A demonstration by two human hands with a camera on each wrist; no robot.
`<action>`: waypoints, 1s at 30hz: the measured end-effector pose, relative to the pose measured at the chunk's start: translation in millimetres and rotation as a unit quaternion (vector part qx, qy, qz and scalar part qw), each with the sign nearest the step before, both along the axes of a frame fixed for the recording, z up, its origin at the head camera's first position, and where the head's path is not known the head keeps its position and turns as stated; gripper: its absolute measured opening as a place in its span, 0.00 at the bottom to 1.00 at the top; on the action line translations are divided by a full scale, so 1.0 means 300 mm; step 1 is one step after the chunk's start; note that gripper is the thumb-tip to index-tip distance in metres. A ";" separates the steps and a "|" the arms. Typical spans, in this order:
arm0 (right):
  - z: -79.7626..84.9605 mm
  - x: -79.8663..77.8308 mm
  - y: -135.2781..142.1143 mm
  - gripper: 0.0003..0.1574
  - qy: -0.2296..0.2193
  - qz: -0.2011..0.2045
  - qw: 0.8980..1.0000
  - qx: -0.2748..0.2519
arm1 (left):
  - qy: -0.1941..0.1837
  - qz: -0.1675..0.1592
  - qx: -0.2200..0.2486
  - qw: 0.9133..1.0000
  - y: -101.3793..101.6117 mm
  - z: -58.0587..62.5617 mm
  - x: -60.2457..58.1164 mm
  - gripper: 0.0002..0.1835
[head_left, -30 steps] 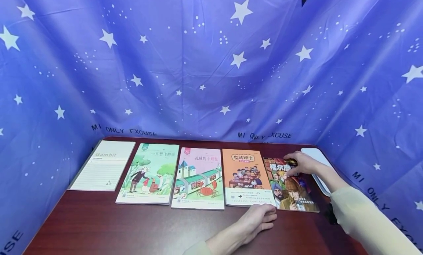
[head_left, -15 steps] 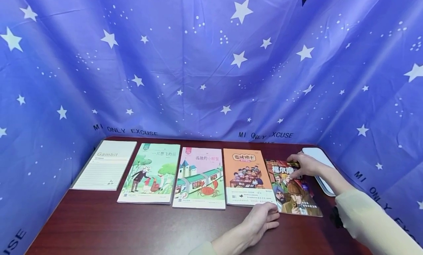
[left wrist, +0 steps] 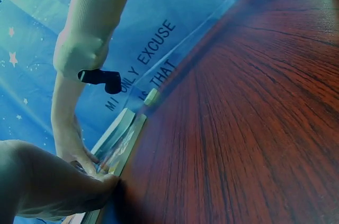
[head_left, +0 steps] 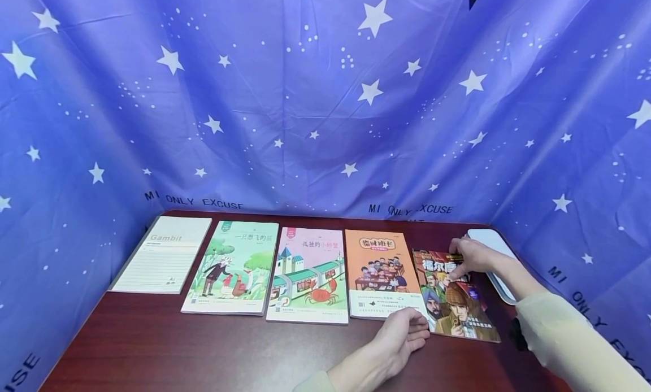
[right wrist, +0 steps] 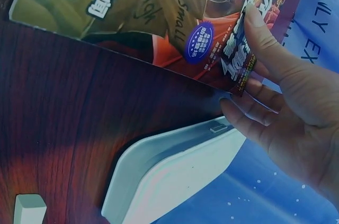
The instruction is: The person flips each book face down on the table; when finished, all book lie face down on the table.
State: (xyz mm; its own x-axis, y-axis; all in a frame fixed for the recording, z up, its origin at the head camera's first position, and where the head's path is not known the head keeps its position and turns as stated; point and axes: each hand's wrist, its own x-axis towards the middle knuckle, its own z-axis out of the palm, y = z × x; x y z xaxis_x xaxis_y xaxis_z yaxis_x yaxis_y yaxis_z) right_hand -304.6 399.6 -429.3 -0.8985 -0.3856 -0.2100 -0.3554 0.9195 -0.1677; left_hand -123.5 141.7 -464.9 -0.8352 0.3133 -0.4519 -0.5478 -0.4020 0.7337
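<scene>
A comic-style book with a detective in a brown cap (head_left: 458, 310) lies at the right end of a row of books. My right hand (head_left: 475, 256) pinches its far right part. In the right wrist view the thumb (right wrist: 262, 30) lies over the cover of the detective book (right wrist: 127, 23), and the other fingers are at and below its edge. My left hand (head_left: 391, 341) rests on its side on the table, fingers relaxed, by the near corners of the detective book and the orange book (head_left: 381, 273). In the left wrist view the left hand (left wrist: 53, 181) hides part of the books.
Left of the orange book lie a pink book (head_left: 307, 279), a green book (head_left: 231, 268) and a cream Gambit notebook (head_left: 163, 256). A white round-cornered tray-like thing (head_left: 492, 242) stands at the back right. A small pale block (right wrist: 29, 209) sits on the dark red table (head_left: 203, 352). Starry curtains (head_left: 305, 98) surround the table.
The detective book has slid toward me and slightly right, with my right hand still at its far end. My left hand has stayed almost in place.
</scene>
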 end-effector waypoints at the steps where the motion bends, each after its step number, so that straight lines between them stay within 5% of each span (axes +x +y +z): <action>1: -0.002 -0.002 0.002 0.43 0.001 0.003 1.000 0.001 | -0.001 0.002 0.001 1.000 0.000 0.000 0.000 0.13; 17: -0.013 -0.002 0.010 0.42 0.018 0.003 1.000 -0.006 | -0.007 0.006 -0.005 1.000 -0.004 -0.007 -0.024 0.19; 30: -0.018 0.008 0.015 0.42 -0.027 -0.017 0.998 -0.047 | -0.024 -0.004 0.035 0.999 -0.003 -0.015 -0.039 0.22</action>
State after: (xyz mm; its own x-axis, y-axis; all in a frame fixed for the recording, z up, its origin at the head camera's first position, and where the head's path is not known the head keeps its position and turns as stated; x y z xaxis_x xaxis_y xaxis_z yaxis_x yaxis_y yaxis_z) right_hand -302.1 404.2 -434.7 -0.9001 -0.3747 -0.2222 -0.3116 0.9102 -0.2727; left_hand -135.1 140.8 -469.4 -0.8099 0.3529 -0.4686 -0.5859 -0.4471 0.6759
